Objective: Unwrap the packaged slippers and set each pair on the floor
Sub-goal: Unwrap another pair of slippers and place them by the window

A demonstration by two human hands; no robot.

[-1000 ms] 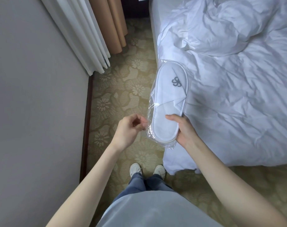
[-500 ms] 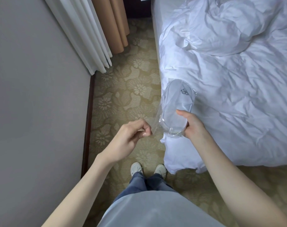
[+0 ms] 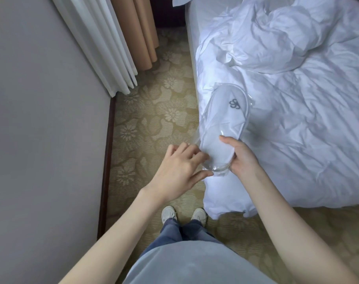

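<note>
A pair of white slippers (image 3: 225,121) with a grey emblem on the toe sits inside a clear plastic wrapper, held over the bed's near left corner. My right hand (image 3: 243,156) grips the heel end of the package from the right, thumb on top. My left hand (image 3: 179,169) is at the wrapper's left edge near the heel, fingers spread and touching the plastic; whether they pinch it I cannot tell.
A bed (image 3: 297,140) with a rumpled white duvet fills the right side. A patterned carpet strip (image 3: 154,119) runs between the bed and a grey wall (image 3: 41,130). White and tan curtains (image 3: 117,42) hang at the back. My shoes (image 3: 183,215) stand below.
The package has tilted back so its toe points up and right. My left hand, which was pinching the wrapper's left edge in a fist, has spread its fingers against the plastic near the heel.
</note>
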